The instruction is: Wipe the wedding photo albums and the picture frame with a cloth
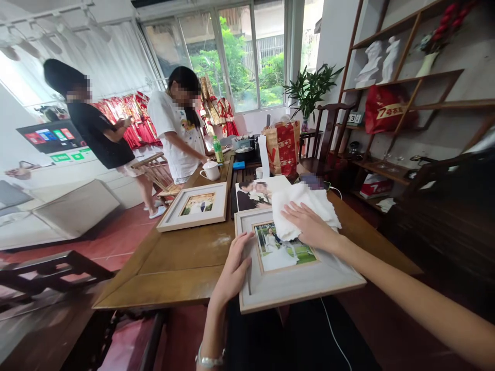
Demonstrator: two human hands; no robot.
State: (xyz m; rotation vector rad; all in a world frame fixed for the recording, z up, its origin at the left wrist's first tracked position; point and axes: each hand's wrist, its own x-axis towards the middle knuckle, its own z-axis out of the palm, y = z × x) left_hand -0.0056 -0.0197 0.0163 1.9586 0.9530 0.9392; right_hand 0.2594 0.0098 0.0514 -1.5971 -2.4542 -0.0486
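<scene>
A picture frame [297, 286] with a wide pale mat and a light wooden edge lies tilted at the near side of the table, its lower edge reaching past the table edge. My left hand [233, 265] grips its left side, fingertips on the mat. Inside it is an outdoor wedding photo [284, 252]. My right hand [309, 222] holds a crumpled white cloth [309, 198] against the frame's upper right part, palm down, fingers over the cloth. The cloth covers part of the photo and mat. Behind it lies a larger print of a couple [247, 198], partly hidden.
On the wooden table [181, 263] are a second framed photo [174, 214], a white lidded mug [210, 170], a green bottle [217, 149], a blue box [238, 165] and a paper bag [282, 149]. Two people stand beyond at left. Shelves [386, 103] line the right wall.
</scene>
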